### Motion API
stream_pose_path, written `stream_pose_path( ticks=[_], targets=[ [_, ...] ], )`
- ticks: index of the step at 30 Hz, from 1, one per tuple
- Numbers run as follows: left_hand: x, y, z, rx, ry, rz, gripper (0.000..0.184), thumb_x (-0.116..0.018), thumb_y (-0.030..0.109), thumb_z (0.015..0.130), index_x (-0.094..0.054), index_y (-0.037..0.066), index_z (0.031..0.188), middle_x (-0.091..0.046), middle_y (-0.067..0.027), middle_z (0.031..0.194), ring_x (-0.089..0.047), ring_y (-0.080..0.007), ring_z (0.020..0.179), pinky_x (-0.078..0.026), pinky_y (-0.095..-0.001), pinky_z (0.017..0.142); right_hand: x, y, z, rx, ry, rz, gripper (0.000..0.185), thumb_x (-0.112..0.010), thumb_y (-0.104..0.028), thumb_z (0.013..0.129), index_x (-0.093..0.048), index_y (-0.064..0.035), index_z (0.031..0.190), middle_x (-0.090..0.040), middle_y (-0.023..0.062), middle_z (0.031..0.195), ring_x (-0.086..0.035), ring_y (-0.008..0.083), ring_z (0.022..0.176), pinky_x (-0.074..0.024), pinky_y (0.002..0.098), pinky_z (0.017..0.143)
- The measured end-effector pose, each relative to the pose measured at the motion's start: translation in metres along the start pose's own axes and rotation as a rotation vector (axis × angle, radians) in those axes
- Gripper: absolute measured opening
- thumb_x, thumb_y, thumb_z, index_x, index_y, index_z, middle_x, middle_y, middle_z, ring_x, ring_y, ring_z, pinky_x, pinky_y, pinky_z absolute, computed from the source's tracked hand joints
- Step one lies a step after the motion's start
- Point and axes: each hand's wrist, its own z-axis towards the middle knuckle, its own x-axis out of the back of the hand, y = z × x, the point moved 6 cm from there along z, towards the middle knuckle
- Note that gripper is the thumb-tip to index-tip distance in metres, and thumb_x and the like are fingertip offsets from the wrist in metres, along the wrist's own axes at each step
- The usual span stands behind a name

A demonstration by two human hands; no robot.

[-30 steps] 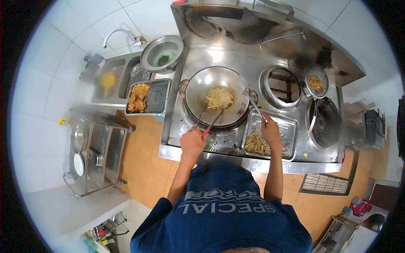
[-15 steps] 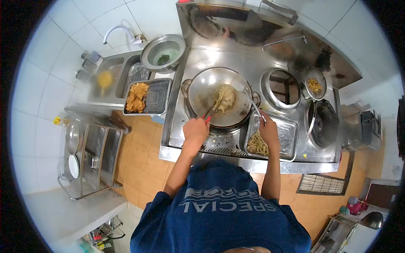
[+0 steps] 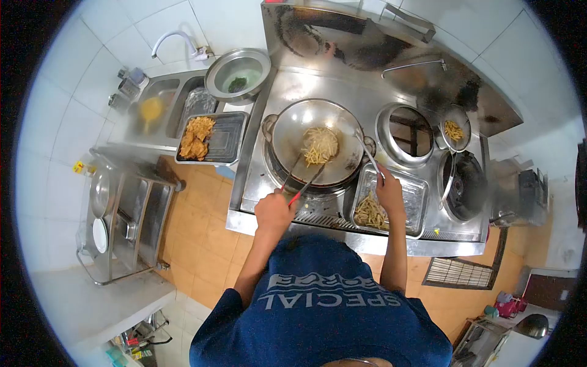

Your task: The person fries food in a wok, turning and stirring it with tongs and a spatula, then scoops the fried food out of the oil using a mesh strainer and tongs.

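Near the wok's front edge, my left hand [image 3: 275, 211] is closed on red-handled tongs [image 3: 306, 187], whose two arms are spread apart. The tips of the tongs reach to the fries [image 3: 318, 147], which lie in bubbling oil at the bottom of the large wok [image 3: 293, 125]. My right hand [image 3: 389, 191] grips a long-handled metal utensil [image 3: 369, 153]; its far end is at the wok's right inner side and its kind is unclear. Below that hand, a metal tray [image 3: 413, 211] holds pale cut strips [image 3: 370, 211], heaped at its left.
Left of the stove, a tray [image 3: 229, 140] holds browned fried pieces [image 3: 196, 137]. A metal bowl [image 3: 257, 73] with something green stands behind it. To the right are an open burner ring [image 3: 385, 134], a strainer with fries [image 3: 454, 129] and a dark pan [image 3: 471, 189].
My left hand has drawn back slightly toward me and left. The tongs have gone from closed together on fries to spread, and the fries now lie loose in the oil. My right hand stays nearly still.
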Motion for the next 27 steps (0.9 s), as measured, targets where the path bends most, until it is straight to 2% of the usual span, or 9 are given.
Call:
stream_pose_path(
  ticks=[1, 5, 7, 10, 13, 15, 16, 22, 27],
  targets=[
    [-0.003, 0.005, 0.007, -0.021, -0.002, -0.007, 0.046, -0.072, 0.042, 0.081, -0.066, -0.002, 0.090, -0.069, -0.0224, 0.076, -0.069, -0.0390, 0.073, -0.056, -0.0472, 0.066, -0.004, 0.001, 0.004, -0.004, -0.020, -0.003, 0.034, -0.056, -0.015, 0.094, -0.061, -0.0186, 0.127, -0.066, 0.0257, 0.081, -0.063, 0.0458, 0.074, -0.0493, 0.0543, 0.066],
    [-0.028, 0.014, 0.041, -0.087, -0.051, 0.034, 0.041, -0.071, 0.038, 0.084, -0.067, -0.001, 0.090, -0.070, -0.0208, 0.081, -0.070, -0.0366, 0.075, -0.056, -0.0461, 0.067, -0.033, 0.017, 0.017, 0.072, 0.009, -0.202, 0.034, -0.054, -0.018, 0.095, -0.060, -0.0196, 0.129, -0.066, 0.0234, 0.075, -0.063, 0.0448, 0.067, -0.0505, 0.0548, 0.063],
    [-0.039, 0.012, 0.059, -0.103, -0.031, 0.035, 0.039, -0.070, 0.038, 0.085, -0.067, -0.001, 0.091, -0.070, -0.0206, 0.081, -0.070, -0.0366, 0.075, -0.056, -0.0462, 0.067, -0.033, 0.011, 0.012, 0.081, 0.005, -0.221, 0.032, -0.054, -0.018, 0.096, -0.061, -0.0129, 0.127, -0.066, 0.0241, 0.076, -0.062, 0.0449, 0.066, -0.0502, 0.0539, 0.063],
    [-0.030, 0.008, 0.073, -0.098, -0.024, 0.044, 0.039, -0.069, 0.038, 0.086, -0.068, 0.000, 0.092, -0.070, -0.0207, 0.081, -0.070, -0.0369, 0.076, -0.056, -0.0464, 0.068, -0.047, 0.008, -0.001, 0.074, -0.100, -0.163, 0.030, -0.054, -0.016, 0.096, -0.063, -0.0093, 0.124, -0.068, 0.0254, 0.088, -0.064, 0.0452, 0.075, -0.0521, 0.0509, 0.069],
    [-0.001, 0.007, 0.067, -0.060, 0.005, 0.020, 0.040, -0.069, 0.039, 0.086, -0.068, 0.000, 0.094, -0.070, -0.0210, 0.081, -0.070, -0.0376, 0.077, -0.056, -0.0468, 0.069, -0.054, 0.008, -0.014, 0.081, -0.190, 0.060, 0.029, -0.054, -0.016, 0.097, -0.065, -0.0070, 0.122, -0.070, 0.0238, 0.100, -0.068, 0.0365, 0.080, -0.0535, 0.0426, 0.076],
    [0.025, 0.002, 0.057, -0.031, 0.047, -0.002, 0.041, -0.069, 0.040, 0.086, -0.068, 0.000, 0.095, -0.070, -0.0211, 0.082, -0.070, -0.0380, 0.078, -0.056, -0.0470, 0.069, -0.060, 0.007, -0.021, -0.021, -0.327, 0.269, 0.033, -0.051, -0.015, 0.097, -0.062, -0.0057, 0.127, -0.064, 0.0253, 0.120, -0.062, 0.0423, 0.109, -0.0501, 0.0428, 0.092],
    [0.037, 0.001, 0.052, -0.032, 0.071, -0.013, 0.041, -0.069, 0.040, 0.086, -0.068, 0.000, 0.098, -0.069, -0.0226, 0.080, -0.069, -0.0389, 0.076, -0.055, -0.0483, 0.068, -0.059, 0.006, -0.024, -0.040, -0.339, 0.329, 0.034, -0.053, -0.016, 0.097, -0.061, -0.0042, 0.128, -0.063, 0.0240, 0.125, -0.061, 0.0375, 0.114, -0.0477, 0.0397, 0.096],
    [0.042, -0.015, 0.037, -0.012, 0.080, 0.006, 0.044, -0.070, 0.040, 0.085, -0.067, -0.001, 0.099, -0.068, -0.0244, 0.078, -0.069, -0.0403, 0.076, -0.054, -0.0507, 0.067, -0.017, -0.014, -0.043, -0.208, -0.257, 0.339, 0.034, -0.054, -0.013, 0.096, -0.061, -0.0054, 0.128, -0.066, 0.0236, 0.119, -0.065, 0.0389, 0.106, -0.0496, 0.0416, 0.091],
    [0.021, -0.009, 0.041, -0.031, 0.033, 0.000, 0.045, -0.074, 0.040, 0.082, -0.067, -0.002, 0.096, -0.070, -0.0215, 0.082, -0.070, -0.0380, 0.078, -0.056, -0.0460, 0.069, 0.018, -0.028, -0.042, -0.104, -0.068, 0.166, 0.036, -0.053, -0.011, 0.095, -0.060, -0.0080, 0.130, -0.066, 0.0269, 0.110, -0.065, 0.0437, 0.097, -0.0504, 0.0471, 0.083]
  ],
)
